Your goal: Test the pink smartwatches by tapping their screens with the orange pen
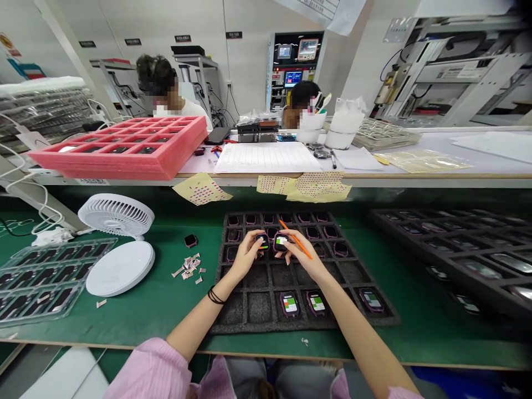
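Note:
My left hand (248, 254) grips a small square smartwatch body (262, 242) with its screen lit, the thumb lying over the display. In my right hand (305, 256) is a second lit smartwatch body (281, 241), close beside the first. A thin orange stick, perhaps a pen (296, 239), lies across the same hand. Both hands are above a dark foam tray (258, 308) with square compartments. Dark-screened watches fill most of its back rows. In its front row sit three lit watches, among them one (290, 303) with green and white on its screen.
Left on the green bench (166, 316) are a white fan (120, 269), a lone watch (190, 240), small scraps (190, 266) and a clear tray (45, 277). Another foam tray (440, 238) stands right. The shelf above bears pink foam (149, 160) and papers (266, 158). Two people sit beyond.

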A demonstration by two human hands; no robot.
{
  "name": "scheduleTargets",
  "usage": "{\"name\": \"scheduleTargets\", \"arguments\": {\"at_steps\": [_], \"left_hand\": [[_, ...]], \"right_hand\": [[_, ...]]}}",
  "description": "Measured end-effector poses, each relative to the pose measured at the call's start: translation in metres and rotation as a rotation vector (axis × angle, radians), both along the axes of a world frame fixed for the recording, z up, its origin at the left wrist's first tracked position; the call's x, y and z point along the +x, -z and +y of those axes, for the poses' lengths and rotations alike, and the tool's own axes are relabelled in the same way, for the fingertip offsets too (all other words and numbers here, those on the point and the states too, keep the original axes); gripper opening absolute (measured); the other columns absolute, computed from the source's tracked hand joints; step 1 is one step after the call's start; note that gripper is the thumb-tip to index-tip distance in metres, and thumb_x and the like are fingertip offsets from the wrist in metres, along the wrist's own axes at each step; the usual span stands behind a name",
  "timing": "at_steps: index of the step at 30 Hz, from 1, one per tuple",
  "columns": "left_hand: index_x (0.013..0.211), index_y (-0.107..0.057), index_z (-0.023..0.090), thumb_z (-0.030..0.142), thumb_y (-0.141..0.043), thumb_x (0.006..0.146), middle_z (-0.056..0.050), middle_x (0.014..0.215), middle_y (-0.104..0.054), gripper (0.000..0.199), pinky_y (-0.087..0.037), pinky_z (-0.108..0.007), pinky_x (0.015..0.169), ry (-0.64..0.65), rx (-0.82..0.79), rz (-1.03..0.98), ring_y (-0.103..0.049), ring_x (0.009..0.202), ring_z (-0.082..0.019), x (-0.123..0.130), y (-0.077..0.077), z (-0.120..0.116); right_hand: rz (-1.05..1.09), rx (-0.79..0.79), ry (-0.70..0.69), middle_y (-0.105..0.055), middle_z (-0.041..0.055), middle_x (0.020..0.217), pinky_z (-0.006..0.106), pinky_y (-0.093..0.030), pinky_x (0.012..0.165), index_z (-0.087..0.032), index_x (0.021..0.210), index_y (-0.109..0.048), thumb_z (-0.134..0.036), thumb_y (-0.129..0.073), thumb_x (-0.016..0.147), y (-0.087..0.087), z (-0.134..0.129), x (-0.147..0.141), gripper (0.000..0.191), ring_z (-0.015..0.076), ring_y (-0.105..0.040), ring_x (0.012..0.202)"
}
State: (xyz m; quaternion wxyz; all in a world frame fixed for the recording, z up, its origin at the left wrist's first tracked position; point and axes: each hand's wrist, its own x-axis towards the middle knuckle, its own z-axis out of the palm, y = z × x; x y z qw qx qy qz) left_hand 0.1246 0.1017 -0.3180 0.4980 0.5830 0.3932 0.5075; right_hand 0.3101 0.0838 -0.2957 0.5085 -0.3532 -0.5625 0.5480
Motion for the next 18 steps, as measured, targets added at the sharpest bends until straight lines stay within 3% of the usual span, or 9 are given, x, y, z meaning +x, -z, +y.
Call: {"name": "scheduleTargets", "arguments": {"at_steps": [5, 18], "left_hand": [[0.112, -0.053, 0.019, 0.041, -0.058, 0.084, -0.005, 0.103, -0.06, 0.036, -0.039, -0.018, 0.049, 0.015, 0.013, -0.004, -0.05, 0.064, -0.008, 0.0002, 0.0016, 0.0002], [0.114, -0.055, 0.018, 0.046, -0.056, 0.085, -0.003, 0.092, -0.059, 0.041, -0.039, -0.019, 0.046, 0.003, -0.011, -0.003, -0.047, 0.055, -0.007, -0.0001, 0.0007, 0.0007]], "right_hand": [[0.016, -0.007, 0.016, -0.06, 0.0038, 0.094, 0.022, -0.047, 0.043, -0.022, 0.109, -0.054, -0.039, -0.061, 0.083, -0.0019, -0.0004, -0.0006, 0.031, 0.0157, -0.068, 0.063], [0.034, -0.018, 0.062, -0.061, 0.0003, 0.078, 0.023, -0.044, 0.041, -0.021, 0.103, -0.056, -0.043, -0.06, 0.084, 0.0002, 0.001, -0.0012, 0.03, 0.0158, -0.067, 0.056]]}}
